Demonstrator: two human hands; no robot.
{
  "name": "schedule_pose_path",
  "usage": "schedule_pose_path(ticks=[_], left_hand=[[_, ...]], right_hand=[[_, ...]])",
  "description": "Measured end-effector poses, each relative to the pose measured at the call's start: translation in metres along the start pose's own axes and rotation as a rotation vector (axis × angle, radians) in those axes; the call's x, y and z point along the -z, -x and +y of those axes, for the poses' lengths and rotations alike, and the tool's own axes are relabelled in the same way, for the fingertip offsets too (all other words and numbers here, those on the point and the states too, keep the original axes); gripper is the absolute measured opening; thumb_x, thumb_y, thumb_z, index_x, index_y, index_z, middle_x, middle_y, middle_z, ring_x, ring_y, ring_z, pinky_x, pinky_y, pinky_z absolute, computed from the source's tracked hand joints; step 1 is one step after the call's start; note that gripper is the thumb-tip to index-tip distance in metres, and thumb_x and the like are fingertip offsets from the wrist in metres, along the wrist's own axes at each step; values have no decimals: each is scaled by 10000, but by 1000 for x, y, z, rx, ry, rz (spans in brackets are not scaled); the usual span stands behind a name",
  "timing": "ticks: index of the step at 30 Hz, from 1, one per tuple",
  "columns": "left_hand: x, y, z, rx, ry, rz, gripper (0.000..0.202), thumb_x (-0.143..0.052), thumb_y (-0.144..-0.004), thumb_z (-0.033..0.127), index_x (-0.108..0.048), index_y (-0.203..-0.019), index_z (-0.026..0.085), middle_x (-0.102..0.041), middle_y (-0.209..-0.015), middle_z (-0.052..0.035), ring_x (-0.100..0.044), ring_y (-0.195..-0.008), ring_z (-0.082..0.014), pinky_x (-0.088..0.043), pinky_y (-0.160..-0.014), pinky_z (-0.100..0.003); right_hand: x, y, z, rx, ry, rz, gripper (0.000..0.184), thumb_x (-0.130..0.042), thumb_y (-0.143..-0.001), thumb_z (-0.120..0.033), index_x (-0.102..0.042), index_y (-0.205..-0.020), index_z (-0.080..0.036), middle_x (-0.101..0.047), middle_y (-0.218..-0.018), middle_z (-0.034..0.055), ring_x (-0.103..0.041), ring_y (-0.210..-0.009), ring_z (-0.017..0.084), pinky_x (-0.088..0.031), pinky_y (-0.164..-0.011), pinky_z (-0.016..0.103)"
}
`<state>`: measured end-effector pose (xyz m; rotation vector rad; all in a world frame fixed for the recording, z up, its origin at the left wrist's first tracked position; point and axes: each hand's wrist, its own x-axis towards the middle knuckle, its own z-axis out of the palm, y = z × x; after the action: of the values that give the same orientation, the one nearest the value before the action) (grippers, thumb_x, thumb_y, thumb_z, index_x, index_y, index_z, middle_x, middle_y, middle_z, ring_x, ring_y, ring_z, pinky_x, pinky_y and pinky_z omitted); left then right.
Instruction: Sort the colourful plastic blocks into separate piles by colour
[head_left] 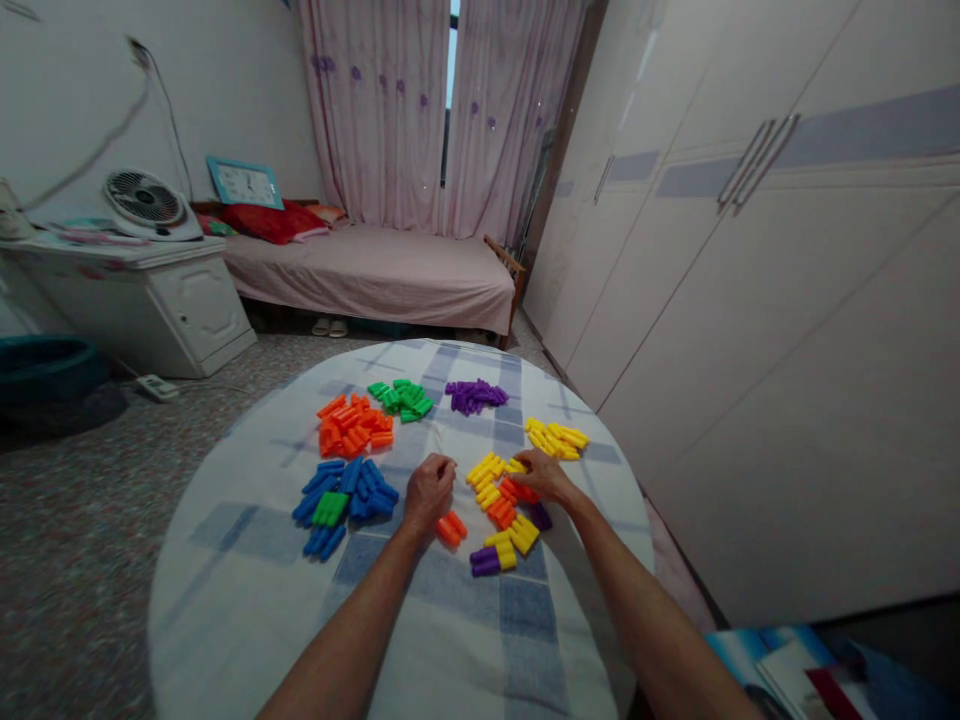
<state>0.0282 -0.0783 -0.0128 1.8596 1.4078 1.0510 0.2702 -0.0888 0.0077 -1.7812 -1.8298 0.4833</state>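
On the round table, my left hand (431,490) is curled closed, and its fingers hide whatever may be in them. An orange ribbed plastic block (451,529) lies just below it. My right hand (546,475) bends over a mixed group of plastic blocks, its fingertips closed on a yellow block (516,466). Orange blocks (502,513) lie under and beside those fingers. More yellow blocks (486,470) are to their left. Nearer me are a yellow block (524,535) and a purple block (485,562) touching yellow. A dark purple block (539,516) sits below my right wrist.
Sorted heaps lie around: blue blocks (375,490) with a green block (330,509) on top, orange blocks (349,428), green blocks (405,398), purple blocks (475,396) and yellow blocks (556,438). A checked cloth (247,600) covers the table. Beyond stands a bed (375,265); wardrobes (750,350) line the right.
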Motion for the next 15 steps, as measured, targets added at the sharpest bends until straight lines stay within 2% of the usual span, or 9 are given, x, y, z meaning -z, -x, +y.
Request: schedule_pose_path(ticks=[3,7,9,13,15], left_hand=[[0,0,0,-4,-2,-6,250,-403,-850,298,-608,-782,172,-616,-805,-32,-563,-784,-147,-417,-733,-256],[0,1,0,-5,-13,-12,252,-386,-861,302,-589,-772,182,-602,-786,-22,-562,-765,-143,-411,-731,-254],[-1,1,-1,-15,-9,-9,250,-379,-863,300,-580,-770,185,-598,-781,-20,-562,-765,-144,-408,-732,-255],[-2,2,-2,-42,-10,-6,250,-369,-869,301,-569,-768,190,-600,-791,-26,-564,-775,-150,-406,-731,-261],[-2,2,-2,-41,-12,-7,251,-368,-868,301,-567,-758,194,-601,-790,-26,-566,-777,-153,-407,-729,-262]], right_hand=[[-7,7,-2,-18,31,94,200,-652,-630,-290,-685,-800,-190,-646,-748,9,-566,-706,159,-433,-666,264],[-10,21,3,-77,41,278,335,-546,-722,-329,-641,-1001,-168,-650,-921,71,-584,-804,191,-462,-732,313],[-8,26,14,-117,29,405,384,-517,-739,-347,-605,-1060,-156,-630,-989,95,-583,-856,206,-468,-751,328],[2,28,47,-229,-76,795,406,-551,-710,-397,-587,-1038,-160,-609,-1005,97,-563,-906,223,-461,-774,336],[7,25,63,-308,-118,871,394,-543,-707,-408,-581,-1008,-157,-610,-957,91,-562,-855,215,-463,-752,336]])
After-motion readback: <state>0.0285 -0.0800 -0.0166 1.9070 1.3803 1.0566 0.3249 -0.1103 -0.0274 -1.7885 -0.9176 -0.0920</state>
